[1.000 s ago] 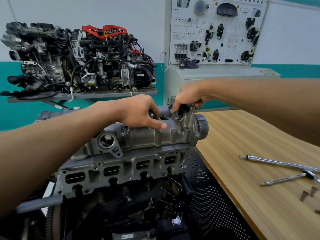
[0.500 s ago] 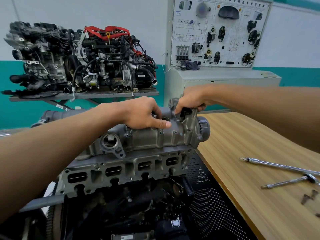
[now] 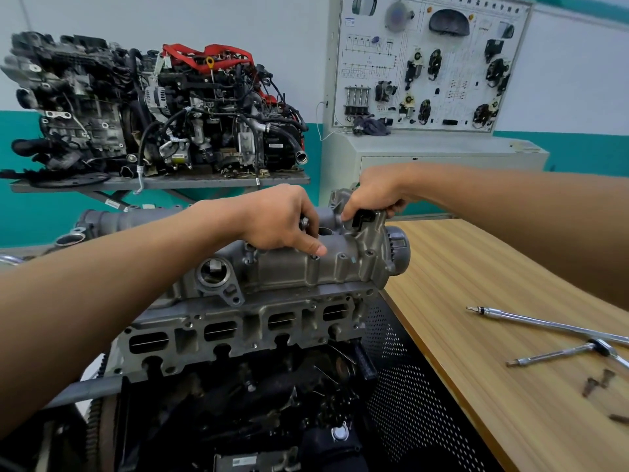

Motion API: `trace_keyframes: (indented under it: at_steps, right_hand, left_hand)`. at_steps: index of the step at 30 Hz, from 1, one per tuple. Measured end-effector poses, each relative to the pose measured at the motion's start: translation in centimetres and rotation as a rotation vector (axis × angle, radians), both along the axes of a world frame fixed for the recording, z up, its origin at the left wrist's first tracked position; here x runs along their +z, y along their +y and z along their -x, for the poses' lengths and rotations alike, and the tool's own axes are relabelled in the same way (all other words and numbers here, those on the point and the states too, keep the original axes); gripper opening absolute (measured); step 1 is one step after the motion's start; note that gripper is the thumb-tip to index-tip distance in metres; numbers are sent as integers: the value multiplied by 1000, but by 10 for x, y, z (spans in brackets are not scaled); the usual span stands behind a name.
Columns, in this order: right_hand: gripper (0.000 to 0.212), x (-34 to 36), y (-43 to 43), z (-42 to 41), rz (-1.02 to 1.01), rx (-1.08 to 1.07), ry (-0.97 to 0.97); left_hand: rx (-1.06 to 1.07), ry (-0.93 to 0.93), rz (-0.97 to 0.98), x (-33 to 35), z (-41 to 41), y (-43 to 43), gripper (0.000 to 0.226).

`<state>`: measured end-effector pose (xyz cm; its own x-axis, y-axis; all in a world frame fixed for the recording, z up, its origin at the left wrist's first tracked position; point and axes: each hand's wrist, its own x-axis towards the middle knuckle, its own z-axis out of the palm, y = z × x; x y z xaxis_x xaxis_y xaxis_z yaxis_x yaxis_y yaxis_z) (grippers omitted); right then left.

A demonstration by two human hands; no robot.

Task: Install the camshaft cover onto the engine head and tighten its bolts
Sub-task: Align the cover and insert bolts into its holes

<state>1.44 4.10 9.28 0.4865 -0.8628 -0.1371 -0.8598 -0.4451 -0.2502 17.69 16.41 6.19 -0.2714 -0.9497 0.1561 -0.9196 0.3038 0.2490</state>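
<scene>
The grey cast camshaft cover (image 3: 289, 270) lies on top of the engine head (image 3: 245, 332), which sits on the dark engine block. My left hand (image 3: 279, 221) grips the cover's top near its middle, thumb pressed on the front face. My right hand (image 3: 374, 195) grips the cover's far right end, fingers curled over a black fitting. Several loose bolts (image 3: 597, 383) lie on the wooden table (image 3: 476, 335) at the right.
A long chrome extension bar (image 3: 544, 323) and a T-handle wrench (image 3: 565, 354) lie on the table. A second engine (image 3: 153, 110) stands on a stand behind. A white training panel (image 3: 429, 63) stands at the back right. A black perforated panel (image 3: 408, 386) flanks the block.
The view has shifted slightly; both hands keep their hold on the cover, which stays seated on the head. My right hand has slid a little along the end.
</scene>
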Motion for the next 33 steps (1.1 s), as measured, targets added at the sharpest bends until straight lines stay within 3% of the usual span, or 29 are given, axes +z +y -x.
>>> trace_keyframes:
  at_steps: [3, 5, 7, 9, 10, 12, 15, 18, 22, 25, 29, 33]
  right_hand:
    - [44, 10, 9, 1, 111, 21, 115]
    - [51, 20, 16, 2, 321, 33, 153]
    - [46, 24, 26, 2, 684, 73, 48]
    - [34, 18, 45, 0, 850, 255, -194]
    - [32, 12, 56, -3, 820, 391, -260]
    - [33, 0, 76, -8, 652, 588, -185]
    - [32, -10, 88, -14, 493, 658, 70]
    - [16, -10, 88, -14, 427, 668, 190]
    - [19, -12, 87, -16, 436, 652, 284]
    - [43, -21, 85, -19, 472, 638, 281]
    - [57, -26, 81, -15, 545, 574, 217]
    - [57, -20, 79, -8, 565, 557, 246]
  left_hand:
    - [-34, -23, -35, 4, 0, 2, 11]
    - [-37, -73, -78, 7, -1, 6, 25]
    - [-23, -42, -92, 12, -6, 14, 42]
    - [16, 48, -37, 20, -16, 22, 44]
    - [57, 51, 23, 25, -22, 26, 35]
    - [165, -52, 101, 33, -33, 36, 13]
    - [274, -244, 63, 29, -46, 51, 29]
    - [321, -250, 26, 19, -48, 60, 43]
    - [335, -238, 19, 12, -41, 63, 56]
    - [326, -268, 49, 11, -35, 64, 43]
    - [226, -278, -17, 16, -35, 66, 8]
    - [201, -208, -96, 23, -39, 65, 20]
